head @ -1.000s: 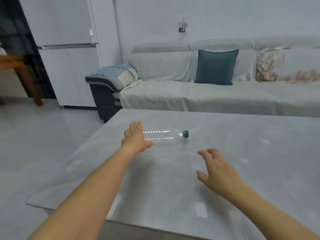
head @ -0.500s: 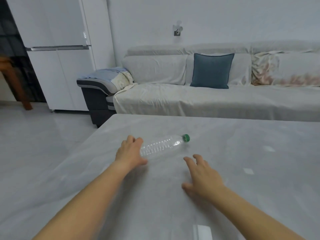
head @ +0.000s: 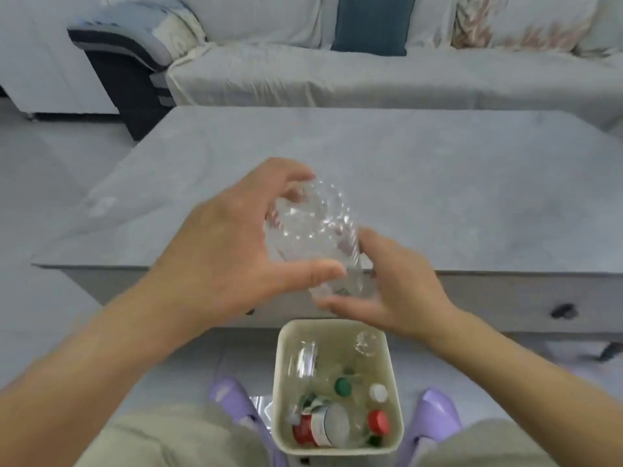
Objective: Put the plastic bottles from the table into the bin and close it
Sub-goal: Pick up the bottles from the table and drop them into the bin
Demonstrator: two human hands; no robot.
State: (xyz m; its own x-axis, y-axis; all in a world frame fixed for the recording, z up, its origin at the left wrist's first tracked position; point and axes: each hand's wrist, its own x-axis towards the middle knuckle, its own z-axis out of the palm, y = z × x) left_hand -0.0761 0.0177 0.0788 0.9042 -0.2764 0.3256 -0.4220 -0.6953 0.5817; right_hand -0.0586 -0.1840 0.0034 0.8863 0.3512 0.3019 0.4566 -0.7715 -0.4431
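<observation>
A clear plastic bottle [head: 313, 230] is held in the air over the table's near edge, cap end pointing down toward me. My left hand [head: 222, 251] grips its upper body, thumb across the front. My right hand [head: 387, 291] cups the lower end from the right, fingers touching it. Directly below, on the floor, stands an open cream bin [head: 282, 392] with several plastic bottles inside, showing green, white and red caps. No lid is in view.
The grey table [head: 438, 183] has a drawer front with a dark handle [head: 563, 311] at the right. A covered sofa [head: 371, 72] stands behind it. My purple slippers [head: 435, 416] flank the bin on the floor.
The bottle lay on the table with my left hand at its base; now both hands hold it in the air above the bin. The view has tilted down toward the floor.
</observation>
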